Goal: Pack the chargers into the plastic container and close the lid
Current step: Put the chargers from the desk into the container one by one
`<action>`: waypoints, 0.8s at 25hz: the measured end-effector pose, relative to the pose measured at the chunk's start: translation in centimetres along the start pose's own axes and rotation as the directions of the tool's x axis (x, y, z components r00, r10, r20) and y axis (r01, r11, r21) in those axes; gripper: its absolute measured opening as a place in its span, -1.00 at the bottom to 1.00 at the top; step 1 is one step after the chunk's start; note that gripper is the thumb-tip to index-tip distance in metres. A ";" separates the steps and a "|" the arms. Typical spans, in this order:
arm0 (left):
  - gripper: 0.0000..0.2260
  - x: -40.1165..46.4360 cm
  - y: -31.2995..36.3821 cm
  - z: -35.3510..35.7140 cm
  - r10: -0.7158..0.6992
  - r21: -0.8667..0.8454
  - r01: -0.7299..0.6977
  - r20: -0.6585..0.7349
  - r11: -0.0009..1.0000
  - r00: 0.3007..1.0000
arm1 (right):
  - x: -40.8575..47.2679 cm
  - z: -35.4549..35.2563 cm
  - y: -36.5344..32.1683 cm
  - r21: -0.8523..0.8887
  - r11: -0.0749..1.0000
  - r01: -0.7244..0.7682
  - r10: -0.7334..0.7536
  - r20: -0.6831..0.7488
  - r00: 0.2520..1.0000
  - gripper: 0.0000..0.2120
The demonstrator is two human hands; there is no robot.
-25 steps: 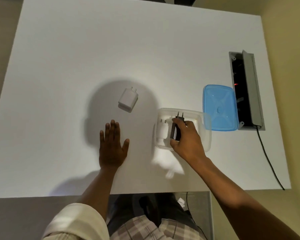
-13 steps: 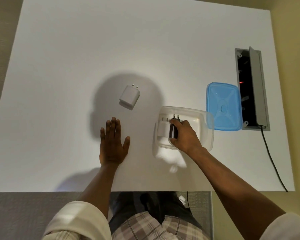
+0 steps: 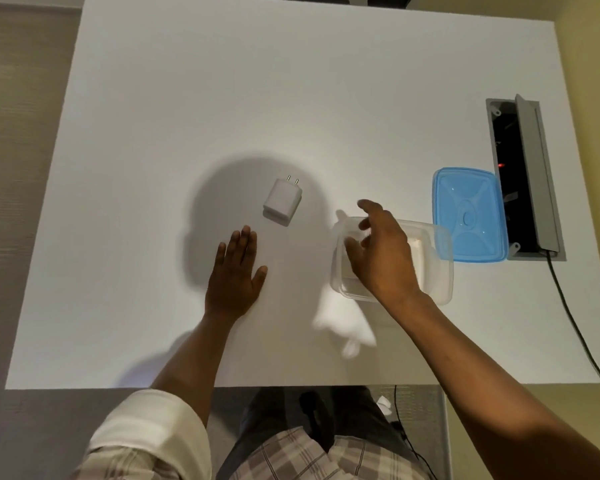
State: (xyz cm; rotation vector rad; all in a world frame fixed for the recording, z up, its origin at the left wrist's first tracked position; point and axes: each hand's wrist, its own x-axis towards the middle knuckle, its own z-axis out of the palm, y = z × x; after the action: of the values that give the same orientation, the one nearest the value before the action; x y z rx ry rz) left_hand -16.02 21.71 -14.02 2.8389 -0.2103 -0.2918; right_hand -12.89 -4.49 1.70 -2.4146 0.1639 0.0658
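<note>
Fingers of the right hand (image 3: 383, 252) are spread and loose above the clear plastic container (image 3: 437, 268), gripping nothing. Left hand (image 3: 234, 273) lies flat and open on the table (image 3: 222, 81). One white charger (image 3: 282, 201) rests just beyond it, and the blue lid (image 3: 468, 216) lies right of the container.

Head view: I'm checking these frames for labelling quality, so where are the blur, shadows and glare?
Head view: the right hand is motion-blurred above the clear container; a round head shadow falls around the white charger, beyond the flat left hand; small glints on the blue lid; the table edges splay from the wide lens.
</note>
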 end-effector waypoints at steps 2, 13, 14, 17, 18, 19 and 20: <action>-0.38 1.7 -1.3 -0.8 0.006 0.001 -0.006 0.000 1.000 1.000 | 1.2 1.6 -2.3 0.051 0.999 0.000 0.000 0.006 1.000 -0.47; -0.43 5.1 -2.3 -1.4 -0.118 -0.046 0.113 -0.125 0.992 0.985 | 8.9 12.7 -5.4 -0.136 0.957 -0.255 0.284 0.286 0.915 -0.16; -0.42 5.1 -2.3 -1.4 -0.125 -0.049 0.120 -0.123 0.992 0.985 | 9.2 13.2 -5.6 -0.160 0.953 -0.258 0.294 0.271 0.917 -0.17; -0.39 5.2 -2.4 -1.3 -0.142 -0.058 0.136 -0.118 0.989 0.983 | 9.7 14.3 -6.2 -0.248 0.939 -0.236 0.292 0.219 0.931 -0.19; -0.39 5.2 -2.5 -1.2 -0.145 -0.061 0.138 -0.115 0.989 0.983 | 9.8 14.6 -6.4 -0.264 0.937 -0.229 0.287 0.206 0.936 -0.21; -0.39 5.2 -2.6 -1.0 -0.144 -0.057 0.138 -0.113 0.989 0.983 | 9.9 14.8 -6.6 -0.269 0.938 -0.221 0.278 0.199 0.940 -0.23; -0.39 5.2 -2.6 -0.9 -0.141 -0.048 0.136 -0.112 0.990 0.984 | 10.1 14.9 -6.7 -0.268 0.940 -0.212 0.270 0.200 0.942 -0.25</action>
State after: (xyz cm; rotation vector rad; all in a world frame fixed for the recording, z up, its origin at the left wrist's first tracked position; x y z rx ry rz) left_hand -10.47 23.55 -14.87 2.8244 0.0169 -0.1578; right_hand -2.06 9.37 -6.01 -2.5926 0.3637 0.5094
